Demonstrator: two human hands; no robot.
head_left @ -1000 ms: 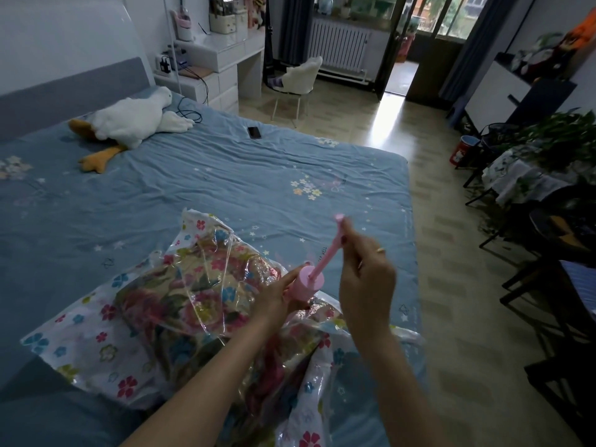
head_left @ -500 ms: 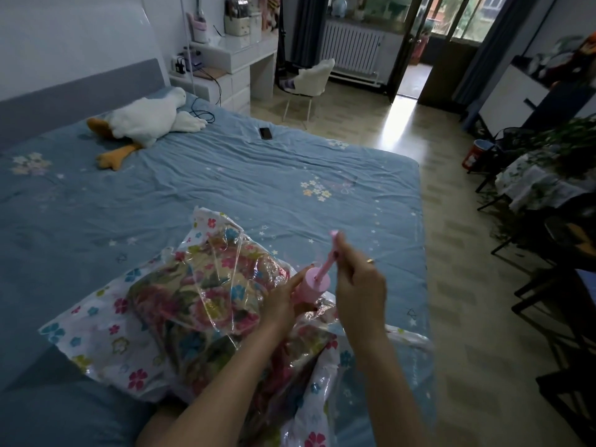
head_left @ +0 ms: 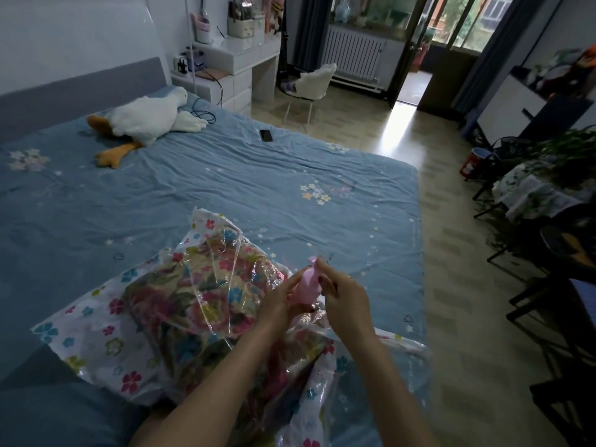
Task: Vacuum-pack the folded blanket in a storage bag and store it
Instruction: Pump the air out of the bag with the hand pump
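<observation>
A clear storage bag [head_left: 96, 340] printed with small flowers lies on the blue bed [head_left: 225, 188] in front of me. Inside it sits the folded floral blanket [head_left: 193, 298]. A pink hand pump [head_left: 308, 287] stands on the bag's right side. My left hand [head_left: 277, 301] grips the pump's barrel. My right hand [head_left: 345, 298] is closed on the pump's handle, which is pushed down close to the barrel. The bag's valve is hidden under the pump and my hands.
A white plush goose [head_left: 145, 121] lies near the grey headboard, and a black phone [head_left: 266, 135] rests on the far side of the bed. A white desk [head_left: 245, 56] and chair [head_left: 311, 85] stand beyond. Dark chairs and plants crowd the right.
The right hand has pushed the pump's handle down; the rod that stuck out a second ago is now inside the barrel. The left hand stayed on the barrel.
</observation>
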